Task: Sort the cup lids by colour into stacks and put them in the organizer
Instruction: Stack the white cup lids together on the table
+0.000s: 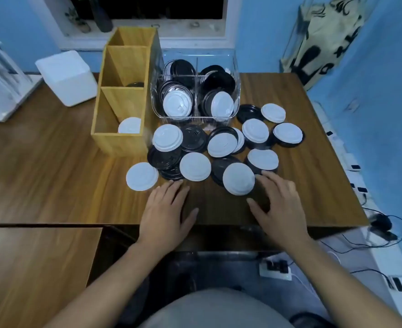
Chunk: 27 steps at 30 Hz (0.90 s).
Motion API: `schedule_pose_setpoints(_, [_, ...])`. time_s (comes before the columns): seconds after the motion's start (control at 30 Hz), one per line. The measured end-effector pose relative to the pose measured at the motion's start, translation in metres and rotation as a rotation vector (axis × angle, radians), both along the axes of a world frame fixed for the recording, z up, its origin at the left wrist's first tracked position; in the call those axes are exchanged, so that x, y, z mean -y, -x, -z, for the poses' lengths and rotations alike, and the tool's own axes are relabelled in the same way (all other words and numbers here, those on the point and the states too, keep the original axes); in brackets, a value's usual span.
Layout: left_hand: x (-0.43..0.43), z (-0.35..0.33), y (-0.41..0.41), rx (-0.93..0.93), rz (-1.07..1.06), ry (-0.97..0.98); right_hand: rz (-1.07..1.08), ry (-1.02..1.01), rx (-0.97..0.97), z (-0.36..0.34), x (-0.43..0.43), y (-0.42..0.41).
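Several white and black cup lids lie mixed in a loose pile [195,147] on the wooden table. The wooden organizer [122,143] stands at the left of the pile; a white lid [129,125] sits in its nearest compartment and a black lid [135,85] in the middle one. My left hand [166,211] rests flat on the table just below the pile, holding nothing. The fingers of my right hand [280,204] are spread, with the fingertips beside a white lid [238,178] and the thumb below it. It holds nothing.
A clear plastic bin [195,118] with more black and white lids stands behind the pile. A white box [67,76] sits at the back left. The table's right edge [337,162] drops to a floor with cables and power strips [275,271].
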State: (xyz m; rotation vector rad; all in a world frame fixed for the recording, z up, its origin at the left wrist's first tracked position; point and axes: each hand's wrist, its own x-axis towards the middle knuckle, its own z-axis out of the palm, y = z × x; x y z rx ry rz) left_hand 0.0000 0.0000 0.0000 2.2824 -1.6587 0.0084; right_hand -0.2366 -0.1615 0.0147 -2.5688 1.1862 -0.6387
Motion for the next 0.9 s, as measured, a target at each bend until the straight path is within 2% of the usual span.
schedule_pose_setpoints(0.17, [-0.006, -0.014, -0.025, -0.078, 0.022, 0.158, -0.02, -0.06, -0.098, -0.016, 0.011, -0.037])
schedule_pose_setpoints(0.3, [-0.019, -0.02, -0.065, -0.042, -0.128, 0.258, -0.064, -0.065, -0.135, -0.023, 0.019, -0.041])
schedule_pose_setpoints(0.53, [-0.025, -0.01, -0.111, -0.192, -0.222, 0.082, -0.057, -0.014, -0.128, -0.027, -0.007, -0.031])
schedule_pose_setpoints(0.7, [-0.022, -0.006, -0.119, -0.222, -0.128, 0.101, -0.063, 0.141, -0.303, -0.018, -0.015, -0.029])
schedule_pose_setpoints(0.9, [-0.022, -0.008, -0.11, -0.278, -0.045, 0.102, 0.07, 0.165, -0.512, -0.022, -0.024, -0.048])
